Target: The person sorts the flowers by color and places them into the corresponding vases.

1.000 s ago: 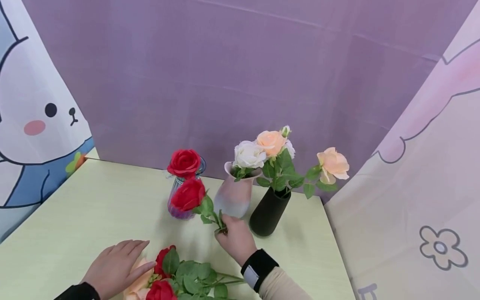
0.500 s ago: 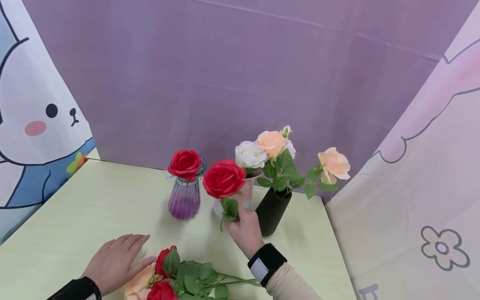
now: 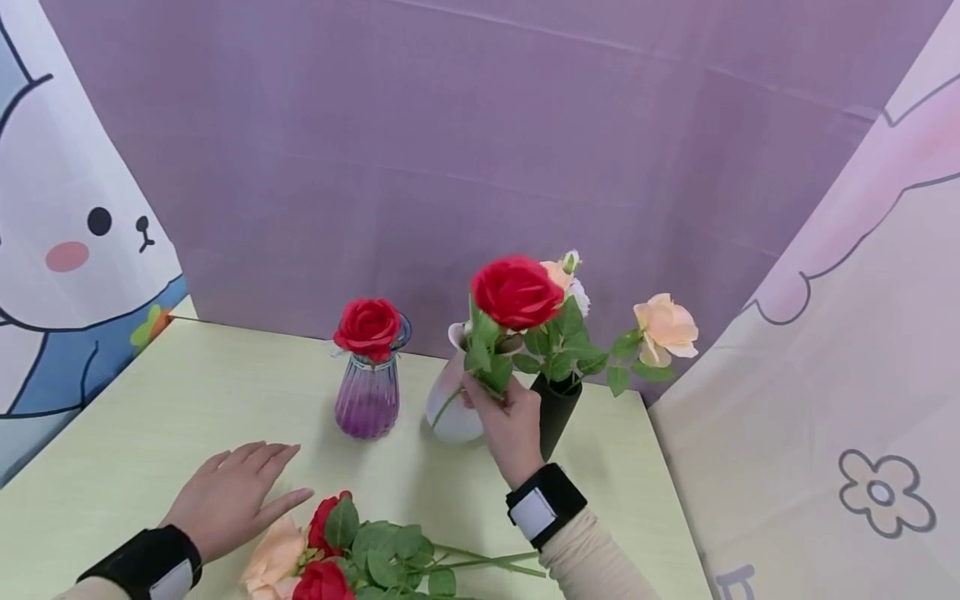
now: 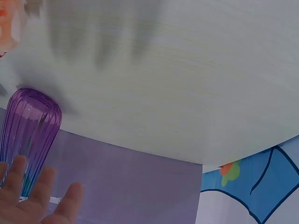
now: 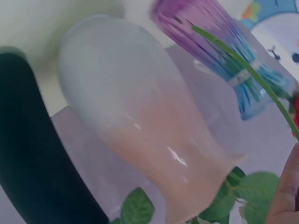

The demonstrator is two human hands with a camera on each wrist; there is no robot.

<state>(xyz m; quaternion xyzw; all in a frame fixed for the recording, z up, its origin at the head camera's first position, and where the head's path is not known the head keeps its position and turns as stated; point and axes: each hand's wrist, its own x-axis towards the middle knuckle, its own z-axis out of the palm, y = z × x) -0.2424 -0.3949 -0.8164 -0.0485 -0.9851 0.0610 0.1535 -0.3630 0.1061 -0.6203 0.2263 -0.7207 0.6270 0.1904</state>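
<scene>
The pale green table [image 3: 150, 417] carried everything, its back edge against a purple backdrop [image 3: 450, 150] and its right edge against a pink curtain [image 3: 825, 375]; the broad left part of the table, toward the rabbit-print curtain [image 3: 67, 250], lay bare. Three vases stood in a row near the back edge: a black vase [image 3: 558, 412] nearest the right edge, holding peach roses [image 3: 666, 327], a pale pink vase [image 3: 450, 408] just beside it on the left, and a purple glass vase [image 3: 367, 400] a little apart further left, with one red rose in it. A bunch of loose flowers [image 3: 352, 558] lay at the front edge, stems pointing right. The right hand [image 3: 510, 421] pinched the leafy stem of a red rose [image 3: 517, 292] in front of the gap between the pink and black vases; the bloom stood above the hand and over the pink vase's mouth, while the lower stem slanted down to the left across that vase's front, outside it, as the right wrist view confirmed. The left hand [image 3: 232, 496] lay flat with fingers spread on the table near the front edge, holding nothing, its fingertips just beside the loose flowers.
</scene>
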